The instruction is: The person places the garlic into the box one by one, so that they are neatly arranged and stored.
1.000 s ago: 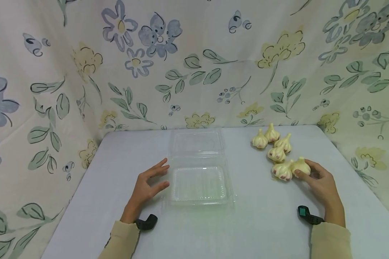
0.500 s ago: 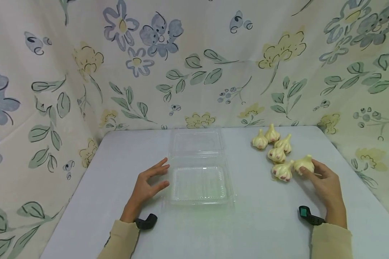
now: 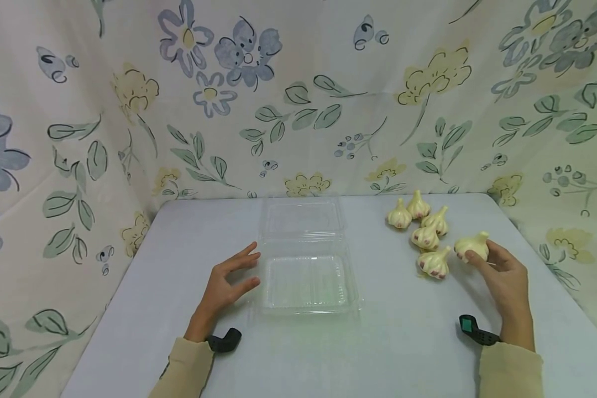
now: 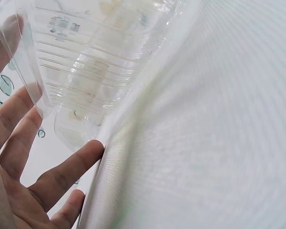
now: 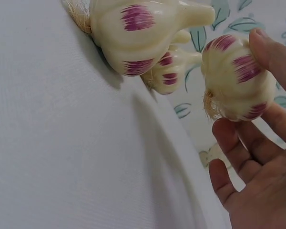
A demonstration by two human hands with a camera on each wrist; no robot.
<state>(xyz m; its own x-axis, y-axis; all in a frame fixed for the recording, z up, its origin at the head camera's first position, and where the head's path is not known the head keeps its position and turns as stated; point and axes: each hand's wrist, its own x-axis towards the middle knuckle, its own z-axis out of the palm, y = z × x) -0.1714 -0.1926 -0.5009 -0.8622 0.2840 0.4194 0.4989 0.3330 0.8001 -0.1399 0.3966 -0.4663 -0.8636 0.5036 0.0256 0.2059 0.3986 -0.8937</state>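
Note:
My right hand (image 3: 506, 276) pinches a garlic bulb (image 3: 471, 247) between thumb and fingers, just right of the other bulbs. In the right wrist view the held garlic bulb (image 5: 238, 78) shows purple streaks and a tuft of roots, apart from the tabletop. My left hand (image 3: 225, 284) is at the left side of a clear plastic clamshell box (image 3: 305, 313), fingers spread and extended. The left wrist view has those fingers (image 4: 62, 176) around the box's side wall, some seen through or against the plastic; firm contact cannot be told. The box lies with its lid (image 3: 302, 218) folded back.
Several more garlic bulbs (image 3: 424, 236) are clustered at the back right of the white table (image 3: 403, 342). The nearest bulb (image 3: 434, 263) lies just left of the held one. A flowered cloth (image 3: 298, 149) hangs behind the table and along both sides.
My right hand has lifted the garlic bulb off the group and carried it slightly right and up, leaving a gap beside the nearest bulb. The left hand and box have stayed put.

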